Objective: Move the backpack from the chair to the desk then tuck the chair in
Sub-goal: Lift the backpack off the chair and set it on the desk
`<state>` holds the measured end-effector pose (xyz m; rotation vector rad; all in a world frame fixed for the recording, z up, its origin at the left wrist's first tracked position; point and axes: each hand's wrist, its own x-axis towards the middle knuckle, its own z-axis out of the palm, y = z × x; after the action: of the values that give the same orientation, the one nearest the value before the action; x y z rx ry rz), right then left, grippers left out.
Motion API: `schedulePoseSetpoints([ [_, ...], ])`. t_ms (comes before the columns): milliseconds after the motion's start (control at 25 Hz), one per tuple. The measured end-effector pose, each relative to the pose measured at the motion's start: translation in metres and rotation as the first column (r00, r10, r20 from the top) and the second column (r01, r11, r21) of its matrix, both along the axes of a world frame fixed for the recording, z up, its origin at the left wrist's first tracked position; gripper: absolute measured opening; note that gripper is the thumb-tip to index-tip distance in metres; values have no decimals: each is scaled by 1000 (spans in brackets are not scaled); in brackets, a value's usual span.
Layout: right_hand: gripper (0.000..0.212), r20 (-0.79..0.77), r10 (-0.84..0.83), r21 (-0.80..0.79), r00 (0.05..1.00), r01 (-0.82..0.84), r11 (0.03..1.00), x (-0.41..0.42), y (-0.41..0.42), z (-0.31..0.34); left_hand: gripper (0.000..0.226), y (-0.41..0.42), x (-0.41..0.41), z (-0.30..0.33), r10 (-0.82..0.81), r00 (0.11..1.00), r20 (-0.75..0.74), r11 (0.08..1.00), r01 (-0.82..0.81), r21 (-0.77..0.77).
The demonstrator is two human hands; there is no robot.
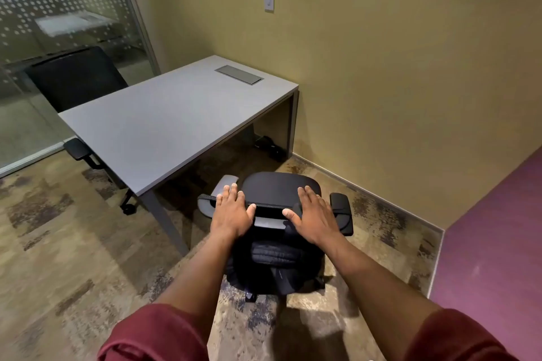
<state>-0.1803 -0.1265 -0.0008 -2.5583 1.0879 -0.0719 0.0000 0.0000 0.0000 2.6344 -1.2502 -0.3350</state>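
In the lower centre of the frame, seen from the head camera, an office chair (278, 214) stands on patterned carpet with its back toward the person and its seat facing the desk (164, 126). The left hand (233, 211) and the right hand (312, 215) both lie flat on the top edge of the backrest, fingers spread and gripping nothing. A dark padded backpack (278, 264) appears to hang or lean against the rear of the backrest, below the hands; whether a strap is looped over the chair cannot be told. It looks soft and quilted, so it would likely sag and fold when lifted, and its weight cannot be judged from here. The best hold is probably a top handle or shoulder strap near the backrest's upper edge, though neither shows clearly. The desk top fills the middle left of the frame and is bare apart from a flush metal cable hatch (239, 75) near its far edge, which leaves plenty of surface for the bag. The desk's near corner and angled leg (164, 214) sit just left of the chair's grey armrest (218, 193), so that side may catch on the way in. To the right, the wall (410, 67) and its baseboard stand near the black armrest (341, 211). A second chair (76, 76) sits at the desk's far side.
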Motion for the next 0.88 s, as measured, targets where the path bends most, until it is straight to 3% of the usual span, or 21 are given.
schedulePoseSetpoints([
  [200, 76, -70, -20, -7, 997, 19, 1000, 0, 3, -7, 72, -3, 2, -1, 68, 998, -16, 997, -67, 29],
  [520, 60, 45, -69, -43, 997, 71, 997, -3, 10, -15, 95, -2, 15, 2, 338, 935, -106, 941, -335, 44],
  [880, 57, 69, -87, -81, 994, 92, 992, 2, 15, -19, 90, 16, 37, -5, 436, 842, -318, 850, -501, -160],
])
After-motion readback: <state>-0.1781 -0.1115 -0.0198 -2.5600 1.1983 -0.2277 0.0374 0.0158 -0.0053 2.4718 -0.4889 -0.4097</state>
